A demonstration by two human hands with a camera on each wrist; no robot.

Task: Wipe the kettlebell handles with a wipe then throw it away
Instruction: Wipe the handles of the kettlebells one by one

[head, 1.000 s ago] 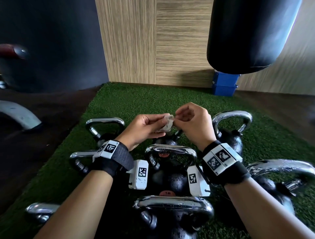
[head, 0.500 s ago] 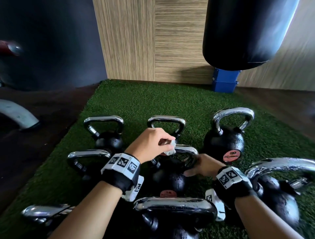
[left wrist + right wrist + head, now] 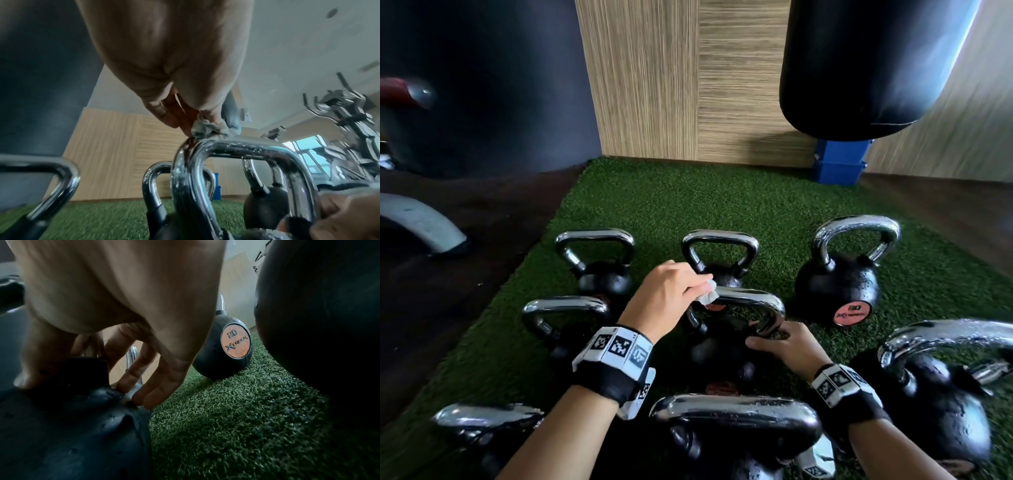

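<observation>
- The left hand (image 3: 666, 298) pinches a crumpled white wipe (image 3: 708, 296) between thumb and curled fingertips, and presses it onto the left top corner of the chrome handle (image 3: 751, 301) of the centre kettlebell (image 3: 717, 346).
- In the left wrist view the wipe (image 3: 207, 128) sits bunched on the handle's top bar (image 3: 242, 150), which is beaded with droplets.
- The right hand (image 3: 786, 344) rests at the right foot of that same handle, its fingers loosely bent against the black body where the chrome meets it; the right wrist view shows the fingertips (image 3: 141, 395) touching the body, thumb on the near side.
- All the kettlebells stand on a green turf mat (image 3: 688, 202).
- Behind the centre kettlebell stands a smaller kettlebell (image 3: 720, 255); to its right rear stands one with an orange "20" badge (image 3: 837, 291), well apart from the hands.
- Left of the centre kettlebell stand two more, one behind the other (image 3: 594, 260) (image 3: 565, 318).
- In front of the centre kettlebell a wide chrome handle (image 3: 732, 414) lies between the forearms.
- A black punching bag (image 3: 866, 61) hangs beyond the mat, above a blue block (image 3: 839, 161) at the wood-panelled wall (image 3: 688, 78).
</observation>
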